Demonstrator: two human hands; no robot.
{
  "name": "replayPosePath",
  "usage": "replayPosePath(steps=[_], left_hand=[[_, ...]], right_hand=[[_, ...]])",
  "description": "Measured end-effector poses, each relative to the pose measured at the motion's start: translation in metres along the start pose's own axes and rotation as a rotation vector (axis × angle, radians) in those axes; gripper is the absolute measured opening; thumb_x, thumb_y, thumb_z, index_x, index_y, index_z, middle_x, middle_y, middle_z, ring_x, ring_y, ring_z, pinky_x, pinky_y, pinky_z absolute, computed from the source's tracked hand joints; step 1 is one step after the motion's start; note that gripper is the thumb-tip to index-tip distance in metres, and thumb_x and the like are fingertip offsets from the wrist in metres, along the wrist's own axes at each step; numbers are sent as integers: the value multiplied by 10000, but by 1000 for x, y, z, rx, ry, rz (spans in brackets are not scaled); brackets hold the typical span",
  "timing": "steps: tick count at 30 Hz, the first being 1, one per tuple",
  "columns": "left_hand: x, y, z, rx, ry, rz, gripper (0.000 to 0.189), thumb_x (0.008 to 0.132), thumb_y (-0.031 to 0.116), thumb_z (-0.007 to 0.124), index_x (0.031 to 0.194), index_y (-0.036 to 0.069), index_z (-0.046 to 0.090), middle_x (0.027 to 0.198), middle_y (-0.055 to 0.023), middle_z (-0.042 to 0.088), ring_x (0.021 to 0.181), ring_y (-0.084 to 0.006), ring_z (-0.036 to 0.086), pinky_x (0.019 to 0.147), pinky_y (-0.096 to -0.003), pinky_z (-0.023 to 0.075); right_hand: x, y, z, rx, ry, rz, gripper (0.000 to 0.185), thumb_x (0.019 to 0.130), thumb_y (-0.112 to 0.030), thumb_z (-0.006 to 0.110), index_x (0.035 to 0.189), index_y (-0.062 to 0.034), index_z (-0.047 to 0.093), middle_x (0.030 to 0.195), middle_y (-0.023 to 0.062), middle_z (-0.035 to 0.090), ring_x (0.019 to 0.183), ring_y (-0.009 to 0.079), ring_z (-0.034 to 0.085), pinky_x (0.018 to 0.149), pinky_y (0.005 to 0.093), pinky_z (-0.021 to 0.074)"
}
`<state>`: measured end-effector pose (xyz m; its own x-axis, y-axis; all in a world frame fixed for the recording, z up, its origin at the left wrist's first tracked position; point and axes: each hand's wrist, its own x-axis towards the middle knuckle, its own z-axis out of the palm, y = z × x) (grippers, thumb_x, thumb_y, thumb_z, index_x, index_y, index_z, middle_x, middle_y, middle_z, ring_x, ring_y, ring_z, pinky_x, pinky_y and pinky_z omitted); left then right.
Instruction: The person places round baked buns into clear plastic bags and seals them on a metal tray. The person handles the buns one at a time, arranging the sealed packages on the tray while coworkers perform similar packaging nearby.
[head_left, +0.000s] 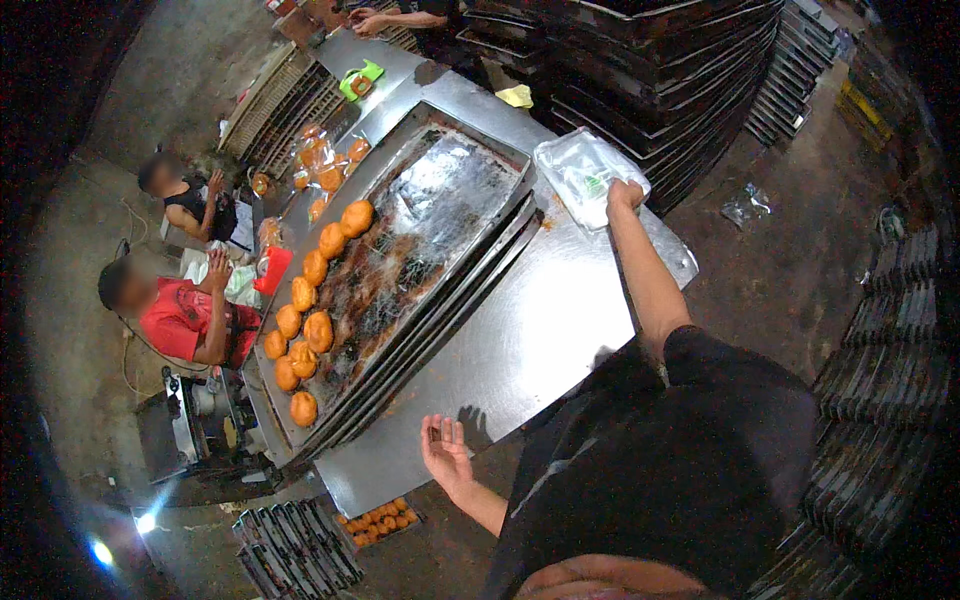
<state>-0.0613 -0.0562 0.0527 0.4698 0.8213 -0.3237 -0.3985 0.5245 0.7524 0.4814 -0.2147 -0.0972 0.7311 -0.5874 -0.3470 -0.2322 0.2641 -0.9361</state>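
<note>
My right hand (626, 196) grips the near edge of a stack of clear plastic bags (583, 169), which lies on the metal table (480, 367) by its far right part. Green print shows on the bags. My left hand (448, 459) is held palm up above the table's near edge, with nothing in it and its fingers slightly bent. Between the hands and the far side lies a stack of dark, worn baking trays (442, 274). Several round golden buns (318, 331) sit in a rough row along the top tray's far left side.
Bagged buns (328, 169) and a green tape dispenser (361, 80) lie on the table's far side. Two people (196, 319) work opposite, and another person's hand (367, 21) shows at the top. Tall tray stacks (660, 82) stand at the right. A bun tray (381, 521) is below the table.
</note>
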Motion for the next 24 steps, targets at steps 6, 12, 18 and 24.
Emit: replayPosePath(steps=[6, 12, 18, 24], left_hand=[[0, 9, -6, -14, 26, 50, 292, 862, 242, 530, 1076, 43, 530, 988, -55, 565, 877, -191, 555, 789, -365, 470], [7, 6, -6, -36, -17, 39, 297, 870, 243, 514, 1086, 39, 513, 1011, -63, 550, 897, -192, 538, 793, -364, 469], [16, 2, 2, 76, -44, 28, 366, 872, 252, 512, 1157, 31, 453, 1069, -80, 518, 905, -205, 542, 788, -369, 475], [25, -28, 70, 548, -106, -54, 509, 825, 182, 599, 1253, 14, 381, 1229, -128, 450, 1022, -240, 518, 839, -368, 451]], right_hand=[[-12, -28, -20, -680, -106, -386, 309, 731, -296, 621, 804, 4, 640, 901, 201, 627, 841, 370, 603, 742, 444, 469], [-3, -38, -20, -780, -249, -265, 335, 729, -279, 636, 871, 24, 625, 938, 226, 618, 928, 352, 592, 801, 409, 452], [14, -15, -54, -663, -280, -356, 350, 747, -250, 655, 946, 35, 608, 893, 191, 631, 766, 279, 612, 670, 367, 469], [-47, -98, -204, -61, -780, -162, 303, 794, -179, 613, 1019, 21, 578, 885, 80, 630, 813, 148, 580, 731, 283, 458]])
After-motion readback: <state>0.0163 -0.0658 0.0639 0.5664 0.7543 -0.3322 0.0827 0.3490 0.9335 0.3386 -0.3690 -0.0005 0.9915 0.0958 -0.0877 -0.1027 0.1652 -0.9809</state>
